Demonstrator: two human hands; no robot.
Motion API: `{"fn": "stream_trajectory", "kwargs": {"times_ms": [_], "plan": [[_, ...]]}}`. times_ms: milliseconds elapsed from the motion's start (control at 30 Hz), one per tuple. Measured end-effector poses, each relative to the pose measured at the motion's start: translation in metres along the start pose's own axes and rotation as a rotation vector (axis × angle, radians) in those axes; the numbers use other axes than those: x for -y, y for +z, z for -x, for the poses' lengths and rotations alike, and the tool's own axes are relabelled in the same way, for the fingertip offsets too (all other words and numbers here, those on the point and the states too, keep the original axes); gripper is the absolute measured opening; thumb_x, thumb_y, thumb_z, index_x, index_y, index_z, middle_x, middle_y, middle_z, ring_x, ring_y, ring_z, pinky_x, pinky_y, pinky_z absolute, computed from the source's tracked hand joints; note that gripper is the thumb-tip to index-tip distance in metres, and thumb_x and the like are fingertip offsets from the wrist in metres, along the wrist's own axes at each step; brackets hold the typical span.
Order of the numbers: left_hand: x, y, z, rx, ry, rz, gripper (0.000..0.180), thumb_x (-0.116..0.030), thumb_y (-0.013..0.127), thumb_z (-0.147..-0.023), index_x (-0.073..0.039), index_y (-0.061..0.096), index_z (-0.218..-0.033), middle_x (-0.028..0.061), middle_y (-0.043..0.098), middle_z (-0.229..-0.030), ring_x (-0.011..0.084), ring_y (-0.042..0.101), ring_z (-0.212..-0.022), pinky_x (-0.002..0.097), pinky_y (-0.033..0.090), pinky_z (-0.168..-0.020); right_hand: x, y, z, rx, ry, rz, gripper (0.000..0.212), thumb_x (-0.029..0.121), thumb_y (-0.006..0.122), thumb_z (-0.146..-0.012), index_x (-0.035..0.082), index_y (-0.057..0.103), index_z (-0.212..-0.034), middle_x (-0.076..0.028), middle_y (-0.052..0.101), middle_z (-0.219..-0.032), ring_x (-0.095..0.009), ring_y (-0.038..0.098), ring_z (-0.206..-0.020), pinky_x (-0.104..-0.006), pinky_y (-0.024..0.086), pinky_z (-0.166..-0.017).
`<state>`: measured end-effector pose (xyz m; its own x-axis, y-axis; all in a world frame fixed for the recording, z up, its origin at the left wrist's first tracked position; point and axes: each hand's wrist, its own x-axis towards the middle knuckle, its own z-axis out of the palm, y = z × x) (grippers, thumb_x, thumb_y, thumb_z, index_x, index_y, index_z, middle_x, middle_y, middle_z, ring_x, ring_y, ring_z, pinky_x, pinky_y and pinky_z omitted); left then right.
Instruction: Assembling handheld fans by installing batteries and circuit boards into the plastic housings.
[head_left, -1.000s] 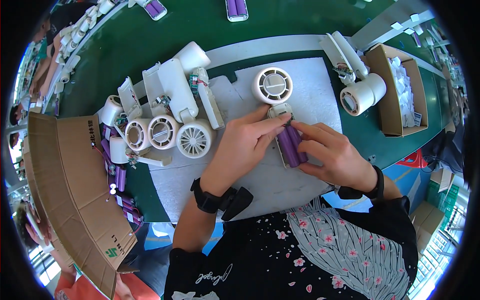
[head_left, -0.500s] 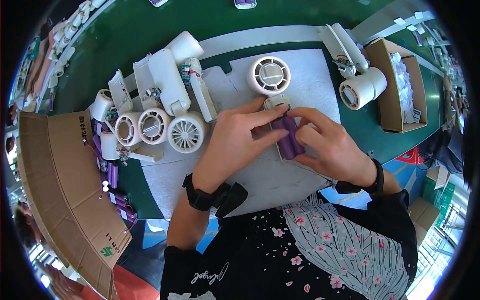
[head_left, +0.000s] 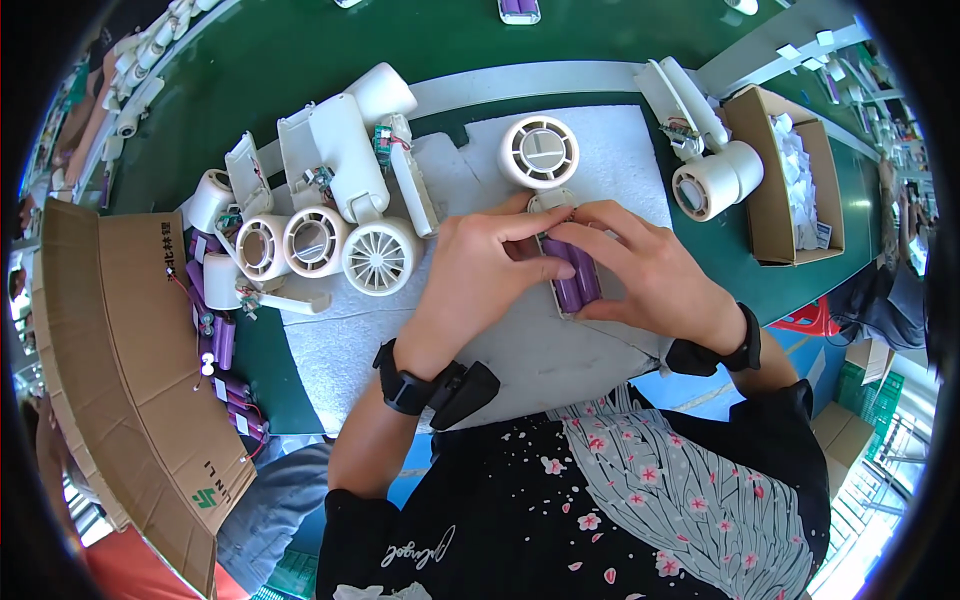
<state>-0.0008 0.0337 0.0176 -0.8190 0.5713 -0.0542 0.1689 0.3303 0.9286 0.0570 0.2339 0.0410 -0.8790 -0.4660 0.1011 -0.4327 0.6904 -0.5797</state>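
Note:
A white handheld fan [head_left: 539, 152] lies in front of me, its round head pointing away and its handle towards me. Two purple battery cells [head_left: 575, 285] sit side by side in the opened handle. My left hand [head_left: 475, 265] grips the handle from the left, thumb on the cells and fingertips near the neck. From the right, my right hand [head_left: 650, 262] closes round the same handle, its fingertips meeting the left ones at the cells' upper end. What the fingertips pinch there is hidden.
A pale foam mat [head_left: 510, 360] covers the green table. Several opened white fans [head_left: 380, 258] stand at left, beside a cardboard box [head_left: 130, 330] and purple cells with wires [head_left: 225, 345]. At right are another fan [head_left: 715, 185] and a carton of white pieces [head_left: 770, 200].
My right fingers have stretched forward over the cells' upper end to meet the left fingertips. More of the purple cells shows now. On the far table, a battery-filled handle has shifted right.

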Motion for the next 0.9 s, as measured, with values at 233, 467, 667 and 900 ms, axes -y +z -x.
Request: {"fn": "stream_trajectory", "kwargs": {"times_ms": [233,467,667,900], "plan": [[0.003,0.000,0.004,0.001,0.019,0.010,0.052,-0.006,0.083,-0.065,-0.010,0.069,-0.115,0.0049,0.071,-0.085,0.0074,0.062,-0.068,0.0228,0.051,-0.066,0.003,0.008,0.013,-0.025,-0.001,-0.037,0.068,0.008,0.084,-0.057,0.005,0.060,-0.120,-0.013,0.051,-0.125,-0.030,0.061,-0.100,-0.0382,0.055,-0.081],[0.006,0.000,0.000,-0.011,0.035,0.095,0.049,-0.009,0.082,-0.064,-0.013,0.071,-0.112,0.0117,0.070,-0.094,0.0175,0.066,-0.066,0.0287,0.052,-0.064,0.008,0.018,0.018,-0.077,0.009,0.096,0.070,0.010,0.084,-0.057,0.003,0.059,-0.122,-0.013,0.050,-0.128,-0.030,0.059,-0.104,-0.0381,0.052,-0.084],[0.005,0.000,-0.003,-0.008,0.057,0.044,0.053,-0.001,0.083,-0.061,-0.008,0.070,-0.112,0.0104,0.070,-0.103,0.0120,0.065,-0.069,0.0250,0.053,-0.064,0.000,0.017,0.015,-0.088,0.010,0.029,0.071,0.013,0.084,-0.057,0.002,0.059,-0.122,-0.014,0.049,-0.129,-0.031,0.057,-0.107,-0.0387,0.051,-0.085],[0.002,-0.001,0.000,-0.009,-0.001,0.065,0.051,-0.003,0.083,-0.061,-0.011,0.071,-0.110,0.0123,0.067,-0.108,0.0217,0.069,-0.076,0.0299,0.056,-0.068,0.002,0.010,0.011,-0.017,-0.065,0.132,0.067,0.018,0.081,-0.058,-0.003,0.059,-0.119,-0.015,0.051,-0.131,-0.032,0.055,-0.110,-0.0417,0.048,-0.088]]}}
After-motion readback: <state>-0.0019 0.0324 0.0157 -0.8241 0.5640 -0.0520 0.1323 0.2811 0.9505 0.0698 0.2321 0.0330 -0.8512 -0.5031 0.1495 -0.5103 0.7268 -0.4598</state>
